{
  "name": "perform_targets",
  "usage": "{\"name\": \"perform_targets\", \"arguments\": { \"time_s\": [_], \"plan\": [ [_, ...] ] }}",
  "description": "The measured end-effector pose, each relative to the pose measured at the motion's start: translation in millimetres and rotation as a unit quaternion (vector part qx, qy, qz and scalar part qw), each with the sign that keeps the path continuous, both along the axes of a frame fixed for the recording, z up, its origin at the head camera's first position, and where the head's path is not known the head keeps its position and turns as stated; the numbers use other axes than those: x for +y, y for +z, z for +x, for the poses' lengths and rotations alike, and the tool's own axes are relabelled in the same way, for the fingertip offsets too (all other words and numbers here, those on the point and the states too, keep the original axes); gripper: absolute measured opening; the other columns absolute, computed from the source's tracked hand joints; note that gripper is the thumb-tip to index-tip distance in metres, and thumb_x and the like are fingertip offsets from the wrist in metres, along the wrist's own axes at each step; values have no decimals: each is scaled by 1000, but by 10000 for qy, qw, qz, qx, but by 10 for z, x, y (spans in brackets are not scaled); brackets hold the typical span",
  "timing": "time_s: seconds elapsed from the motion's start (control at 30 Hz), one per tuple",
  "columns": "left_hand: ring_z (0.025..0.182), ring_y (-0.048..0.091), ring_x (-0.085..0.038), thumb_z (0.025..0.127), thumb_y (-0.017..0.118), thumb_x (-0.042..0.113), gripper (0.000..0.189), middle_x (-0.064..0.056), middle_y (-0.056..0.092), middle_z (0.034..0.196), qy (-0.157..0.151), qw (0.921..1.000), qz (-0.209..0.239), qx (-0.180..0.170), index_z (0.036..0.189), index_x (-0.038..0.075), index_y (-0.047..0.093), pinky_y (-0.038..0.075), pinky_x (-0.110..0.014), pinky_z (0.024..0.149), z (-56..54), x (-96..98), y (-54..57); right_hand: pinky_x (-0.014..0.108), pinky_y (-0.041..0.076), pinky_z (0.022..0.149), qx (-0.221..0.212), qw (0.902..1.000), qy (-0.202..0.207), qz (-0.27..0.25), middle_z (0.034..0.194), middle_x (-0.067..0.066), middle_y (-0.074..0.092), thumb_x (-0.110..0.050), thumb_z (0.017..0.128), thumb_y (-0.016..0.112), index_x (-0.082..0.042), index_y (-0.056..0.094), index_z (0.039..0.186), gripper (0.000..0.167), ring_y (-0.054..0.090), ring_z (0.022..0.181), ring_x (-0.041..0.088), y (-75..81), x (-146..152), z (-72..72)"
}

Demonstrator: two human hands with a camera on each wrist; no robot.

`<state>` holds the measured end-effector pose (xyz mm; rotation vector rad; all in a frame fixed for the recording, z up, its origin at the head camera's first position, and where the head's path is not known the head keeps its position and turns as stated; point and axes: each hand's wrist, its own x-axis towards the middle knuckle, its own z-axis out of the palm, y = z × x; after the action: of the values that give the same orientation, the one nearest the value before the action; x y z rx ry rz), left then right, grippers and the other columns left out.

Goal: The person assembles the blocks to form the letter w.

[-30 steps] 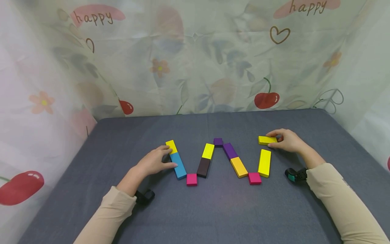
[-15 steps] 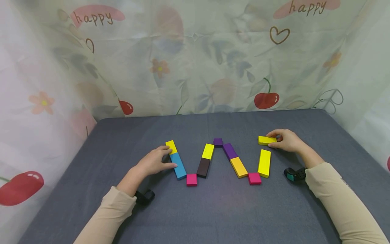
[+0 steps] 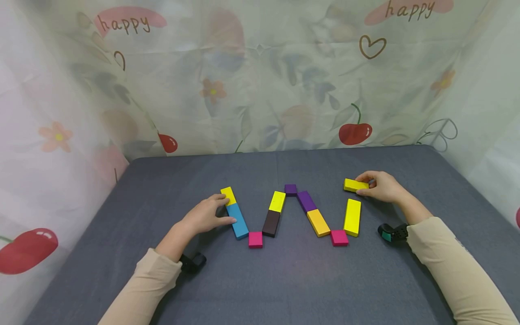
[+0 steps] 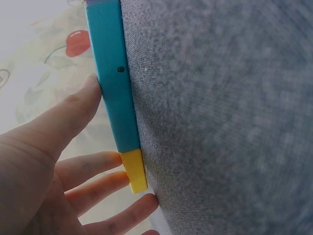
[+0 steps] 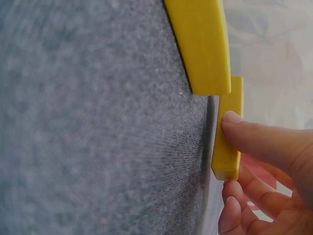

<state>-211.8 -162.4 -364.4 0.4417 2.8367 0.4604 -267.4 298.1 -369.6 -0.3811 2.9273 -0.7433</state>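
My right hand (image 3: 381, 186) pinches a yellow block (image 3: 352, 185) between thumb and fingers, seen close in the right wrist view (image 5: 227, 152). Just in front of it lies a longer-looking yellow block (image 3: 352, 217) on the table. On the left, my left hand (image 3: 204, 214) rests beside a blue block (image 3: 238, 221). Its thumb touches the blue block's edge, and fairly straight fingertips touch a small yellow block (image 4: 134, 169) joined end to end with the blue one. The blocks form a zigzag line.
Along the zigzag lie two pink blocks (image 3: 255, 239), a dark brown block (image 3: 271, 223), another yellow block (image 3: 277, 201), a small purple block (image 3: 290, 190), a longer purple block (image 3: 306, 201) and an orange block (image 3: 318, 222). A printed curtain (image 3: 260, 90) hangs behind the grey table (image 3: 292, 280).
The yellow block in my right hand has tilted slightly, its left end shifting a little toward the far side. My left hand and the other blocks look unmoved.
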Motion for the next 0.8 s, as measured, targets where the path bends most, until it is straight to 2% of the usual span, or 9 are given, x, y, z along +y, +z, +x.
{"name": "perform_targets", "arguments": {
  "time_s": [0.17,0.4,0.67,0.8],
  "plan": [
    [133,38,-40,84,66,41,72,-22,36,147,-1,10000,13,-1,139,1,42,36,-54,106,1,-3,-1,37,47,78,-29,10000,-67,-6,112,24,59,-20,85,67,2,59,116,38,54,92,31,14,-8,13],
    [132,38,-40,84,66,41,72,-22,36,146,7,10000,13,-15,139,1,42,37,-54,105,3,-3,1,26,41,68,-134,9997,-216,-46,103,22,59,-23,83,69,3,59,111,40,51,84,24,32,-43,24],
    [132,38,-40,85,66,40,72,-22,36,146,-20,10000,11,-8,139,0,41,37,-54,105,2,-2,5,27,42,65,-452,9973,-584,36,99,23,58,-31,82,69,5,57,107,46,51,86,29,33,-82,44],
    [132,38,-40,85,66,40,72,-22,35,146,-26,10000,11,-5,139,0,41,37,-55,105,4,0,7,25,40,61,-656,9953,-699,95,94,21,57,-36,81,68,6,55,107,52,51,81,26,38,-102,51]
  ]
}}
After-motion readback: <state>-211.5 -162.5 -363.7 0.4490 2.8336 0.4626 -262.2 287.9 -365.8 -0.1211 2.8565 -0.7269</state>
